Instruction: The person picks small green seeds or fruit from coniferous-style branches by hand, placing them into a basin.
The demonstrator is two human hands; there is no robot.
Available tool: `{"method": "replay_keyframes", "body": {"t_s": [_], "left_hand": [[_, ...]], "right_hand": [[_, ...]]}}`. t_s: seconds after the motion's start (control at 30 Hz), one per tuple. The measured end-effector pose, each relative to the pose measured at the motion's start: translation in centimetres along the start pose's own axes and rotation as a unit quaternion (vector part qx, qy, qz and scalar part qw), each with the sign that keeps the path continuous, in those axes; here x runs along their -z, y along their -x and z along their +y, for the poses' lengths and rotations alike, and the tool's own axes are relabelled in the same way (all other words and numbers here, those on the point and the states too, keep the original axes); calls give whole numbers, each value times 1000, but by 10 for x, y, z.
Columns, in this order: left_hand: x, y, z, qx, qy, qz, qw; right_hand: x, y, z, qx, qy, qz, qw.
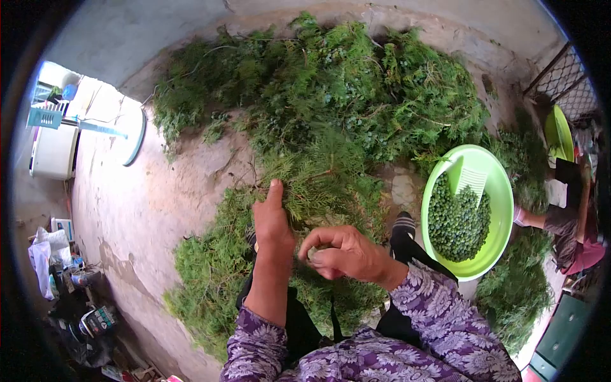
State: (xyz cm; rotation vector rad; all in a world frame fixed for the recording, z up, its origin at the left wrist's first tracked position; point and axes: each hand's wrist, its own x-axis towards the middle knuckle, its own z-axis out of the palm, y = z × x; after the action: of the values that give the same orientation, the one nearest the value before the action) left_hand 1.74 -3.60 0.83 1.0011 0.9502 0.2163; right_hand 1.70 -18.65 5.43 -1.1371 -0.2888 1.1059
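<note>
My left hand [273, 223] is closed round the stem end of a leafy green branch [312, 191], its thumb pointing away from me. Just to the right, my right hand [347, 253] is curled with thumb and fingertips together on a small greenish thing that its fingers partly hide. Beside my right knee a light green basin [504, 223] with a ridged board in its side holds many small green cones [458, 223].
Cut branches [356, 89] are heaped along the far wall, with more around my feet. A fan base [133, 137] and a white box [54, 153] stand at left, bags [54, 254] below. Another person [566, 223] sits at right near a second green basin [559, 134].
</note>
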Motion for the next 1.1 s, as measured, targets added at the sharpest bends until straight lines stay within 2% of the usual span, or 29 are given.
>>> {"method": "replay_keyframes", "body": {"t_s": [0.07, 0.1, 0.17, 0.2, 0.3, 0.37, 0.4, 0.43, 0.47, 0.5, 0.53, 0.57, 0.63, 0.73, 0.9, 1.1], "left_hand": [[2, -3, 1, 40, 20, -26, 999], [2, -4, 1, 39, 20, -26, 999], [2, -4, 1, 95, 43, -40, 994], [-1, -2, 2, 96, 42, -41, 994], [-8, 2, 3, 117, 17, -13, 993], [-6, -1, 0, 124, 19, -12, 992], [-7, 0, 0, 124, 19, -12, 992], [-8, 1, 1, 119, 21, -9, 993], [-9, 2, 2, 115, 24, -5, 993], [-6, -1, -1, 115, 23, -5, 993], [1, -8, -7, 118, 35, -44, 991], [5, -11, -10, 121, 48, -82, 988], [0, -4, -7, 121, 43, -71, 989], [1, -3, -9, 122, 55, -74, 988], [-3, 3, 0, 135, 80, -71, 985], [7, -5, -6, 138, 82, -113, 981]], "right_hand": [[-3, 2, -9, -16, -156, 14, 988], [3, 2, -9, -16, -156, 14, 988], [20, 3, -5, -2, -127, 20, 992], [22, 3, -2, 15, -172, 62, 983], [31, 2, -1, 44, -214, 111, 970], [30, 2, -2, 41, -187, 114, 975], [28, 2, -3, 42, -43, 128, 990], [25, 1, -3, 42, 103, 139, 984], [24, -1, 1, 42, 102, 139, 984], [22, -4, 8, 138, 230, 184, 945], [20, -6, 11, 230, 352, 224, 879], [19, -7, 11, 230, 352, 224, 879], [16, -8, 7, 237, 309, 273, 880], [18, -10, 8, 234, 314, 279, 877], [17, -14, 11, 234, 332, 275, 872], [13, -15, 9, 243, 364, 259, 861]]}}
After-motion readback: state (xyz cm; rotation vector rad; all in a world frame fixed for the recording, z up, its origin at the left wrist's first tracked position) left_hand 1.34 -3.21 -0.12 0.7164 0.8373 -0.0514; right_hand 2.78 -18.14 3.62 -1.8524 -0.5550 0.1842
